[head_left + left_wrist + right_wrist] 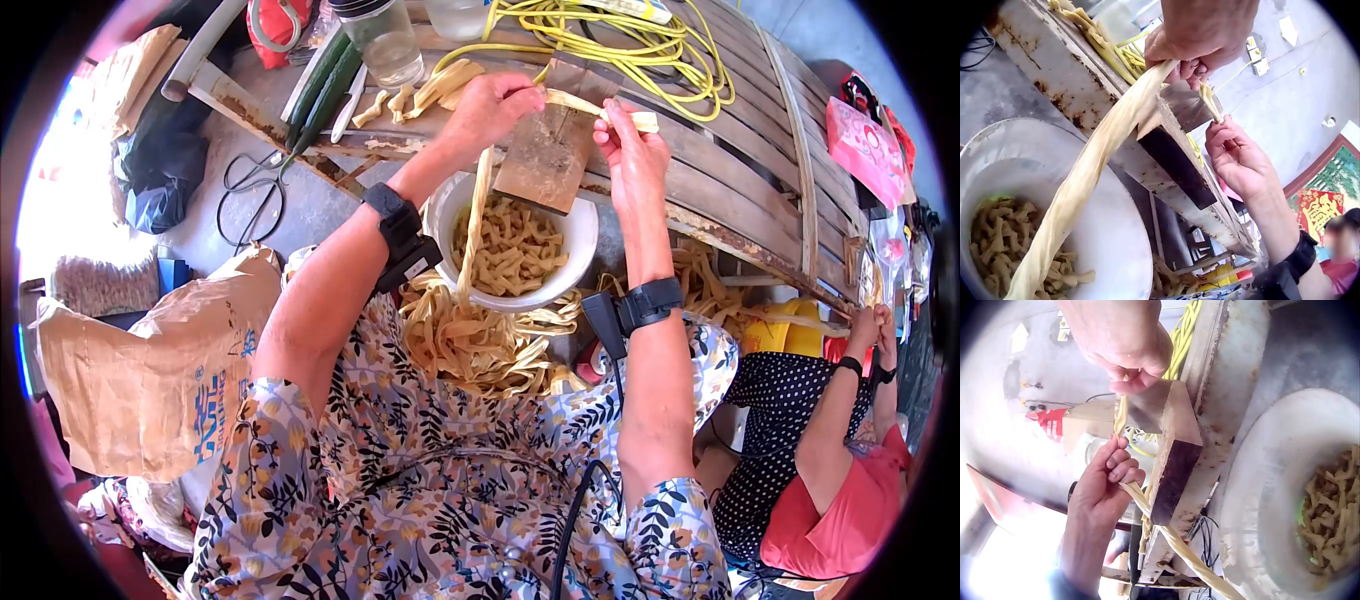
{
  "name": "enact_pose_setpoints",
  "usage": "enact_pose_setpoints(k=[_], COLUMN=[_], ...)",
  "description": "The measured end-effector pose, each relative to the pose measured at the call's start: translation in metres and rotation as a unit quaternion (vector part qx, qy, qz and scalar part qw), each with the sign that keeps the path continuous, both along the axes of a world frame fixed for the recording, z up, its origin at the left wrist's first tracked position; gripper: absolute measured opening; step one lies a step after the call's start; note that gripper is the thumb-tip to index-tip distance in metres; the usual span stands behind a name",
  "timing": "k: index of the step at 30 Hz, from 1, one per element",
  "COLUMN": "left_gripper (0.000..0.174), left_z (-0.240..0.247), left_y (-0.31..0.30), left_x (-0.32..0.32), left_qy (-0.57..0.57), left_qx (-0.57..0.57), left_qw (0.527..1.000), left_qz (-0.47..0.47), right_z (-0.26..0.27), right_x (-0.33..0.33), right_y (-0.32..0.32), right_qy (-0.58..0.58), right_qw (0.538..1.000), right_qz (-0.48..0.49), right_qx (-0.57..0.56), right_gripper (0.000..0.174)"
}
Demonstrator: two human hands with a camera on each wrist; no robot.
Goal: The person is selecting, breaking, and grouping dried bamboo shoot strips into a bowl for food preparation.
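My left hand (490, 112) pinches a twisted, pale yellow strip (475, 225) that looks like tofu skin; its long tail hangs from that hand down over the bucket. The strip's short end (1210, 102) stretches between both hands, and my right hand (637, 160) pinches it with thumb and fingers. Both hands are raised above a wooden block (545, 165) at the bench edge. Below them stands a white bucket (582, 250) holding many small knotted pieces (512, 250). A few similar knotted pieces (400, 100) lie on the bench beside my left hand.
A pile of loose strips (470, 345) lies before my lap. On the slatted bench (735, 150) are a coiled yellow cord (650, 60), a jar (385, 45) and long green things (325, 95). A paper bag (150, 370) stands left; another person (835, 480) sits right.
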State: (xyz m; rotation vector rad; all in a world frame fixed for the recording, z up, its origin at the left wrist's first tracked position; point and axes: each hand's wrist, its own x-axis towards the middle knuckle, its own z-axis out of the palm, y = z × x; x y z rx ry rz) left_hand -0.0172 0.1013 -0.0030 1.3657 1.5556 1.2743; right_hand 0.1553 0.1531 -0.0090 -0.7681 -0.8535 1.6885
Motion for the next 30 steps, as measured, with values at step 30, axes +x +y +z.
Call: enact_pose_setpoints(k=[30], left_gripper=[0.022], left_z=[0.011], left_y=[-0.097], left_x=[0.029], left_qy=[-0.118], left_qx=[-0.117], left_qw=[0.961], left_qz=[-0.223], right_z=[0.011], right_x=[0.053], right_y=[-0.072], right_qy=[-0.216], right_qw=[0.938], right_qz=[0.173], right_qx=[0.208], right_gripper=[0.013])
